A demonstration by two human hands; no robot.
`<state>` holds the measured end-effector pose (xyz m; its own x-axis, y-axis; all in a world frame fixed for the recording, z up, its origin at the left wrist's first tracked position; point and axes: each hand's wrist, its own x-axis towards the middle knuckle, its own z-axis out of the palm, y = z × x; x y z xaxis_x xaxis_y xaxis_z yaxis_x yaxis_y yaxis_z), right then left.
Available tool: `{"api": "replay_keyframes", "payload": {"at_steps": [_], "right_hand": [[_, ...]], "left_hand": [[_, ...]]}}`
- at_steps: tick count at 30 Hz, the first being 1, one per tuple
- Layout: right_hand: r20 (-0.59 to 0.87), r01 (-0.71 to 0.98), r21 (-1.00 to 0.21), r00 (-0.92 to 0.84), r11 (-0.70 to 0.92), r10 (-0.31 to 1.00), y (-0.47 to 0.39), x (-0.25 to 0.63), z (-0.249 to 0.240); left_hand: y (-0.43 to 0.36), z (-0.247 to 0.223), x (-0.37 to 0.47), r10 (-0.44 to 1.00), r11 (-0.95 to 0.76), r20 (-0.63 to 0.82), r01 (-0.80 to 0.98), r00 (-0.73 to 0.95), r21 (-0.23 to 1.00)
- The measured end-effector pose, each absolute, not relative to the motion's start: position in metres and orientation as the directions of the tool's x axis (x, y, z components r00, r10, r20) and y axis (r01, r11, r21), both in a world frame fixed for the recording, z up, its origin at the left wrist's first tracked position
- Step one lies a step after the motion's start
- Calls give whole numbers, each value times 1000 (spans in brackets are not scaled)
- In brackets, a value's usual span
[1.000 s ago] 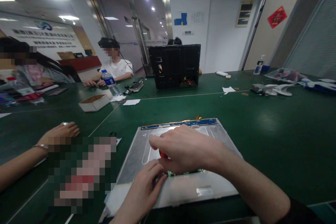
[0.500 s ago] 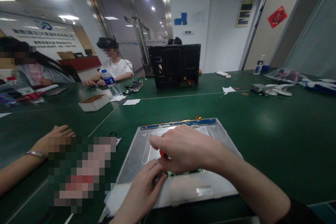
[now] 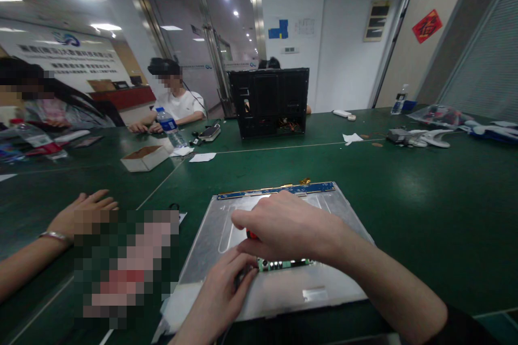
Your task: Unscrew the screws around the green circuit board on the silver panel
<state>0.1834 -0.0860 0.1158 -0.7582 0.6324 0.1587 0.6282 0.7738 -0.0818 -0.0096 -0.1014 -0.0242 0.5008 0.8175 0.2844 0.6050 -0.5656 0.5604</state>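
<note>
A flat, silvery display panel [image 3: 279, 299] lies on the green table in front of me, a narrow blue circuit strip [image 3: 267, 192] along its far edge. My right hand [image 3: 287, 226] is closed over the panel's middle. A bit of red and black handle [image 3: 251, 234] shows in its grip, apparently a screwdriver's; the shaft and tip are hidden. Just below that hand, a green circuit board [image 3: 285, 264] is partly covered. My left hand [image 3: 222, 288] rests on the panel with thumb and fingers curled together at the board's left end. What they pinch is hidden.
Left of the panel, another person's hand [image 3: 87, 213] rests on the table near a blurred-out item [image 3: 133, 259]. Farther off stand an open white box [image 3: 145, 159], a water bottle [image 3: 168, 124] and a black monitor housing [image 3: 269, 102]. People sit across the table.
My right hand has shifted and turned slightly, uncovering more of the green circuit board. My left hand stays put. The other person's fingers at the left have lifted a little.
</note>
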Motion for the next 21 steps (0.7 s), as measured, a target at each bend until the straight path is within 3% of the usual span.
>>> {"api": "replay_keyframes", "payload": {"at_steps": [17, 21], "right_hand": [[166, 645, -99, -740, 758, 651, -86, 183, 116], [166, 594, -126, -777, 794, 607, -86, 185, 113]], "left_hand": [[-99, -25, -11, 795, -594, 292, 588, 531, 549], [-99, -26, -11, 788, -605, 313, 577, 529, 549]]}}
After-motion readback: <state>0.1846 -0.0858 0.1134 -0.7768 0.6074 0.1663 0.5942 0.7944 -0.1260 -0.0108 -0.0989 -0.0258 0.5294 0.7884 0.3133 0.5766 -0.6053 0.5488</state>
